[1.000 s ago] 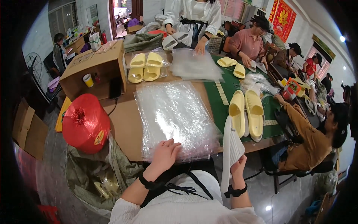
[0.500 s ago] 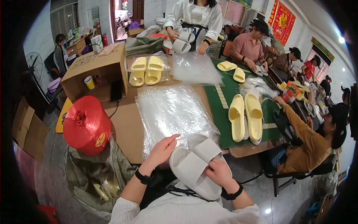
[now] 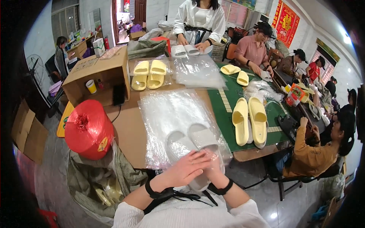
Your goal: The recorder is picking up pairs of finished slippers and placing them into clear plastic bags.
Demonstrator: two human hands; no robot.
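We see our left hand and right hand meeting at the near edge of the bench, both laid on a pair of pale grey slippers. The slippers lie side by side, toes pointing away from us, on top of a stack of clear plastic bags; their heel ends sit under our hands. The left fingers lie flat and close together across the heels, resting partly over the right hand. The right fingers are largely covered by the left hand, so we cannot tell how they are set. Each wrist carries a dark band.

To our left stands a red spool of twine, just beside an open grey-green sack (it hangs below the bench edge). Farther back on the bench are a cardboard box and a bagged pair of yellow slippers. To our right, on a green mat, lies a second yellow pair, soles down and touching one another. A second stack of bags lies at the far end, in front of a person in white who holds another grey pair. Other people sit along the right side.
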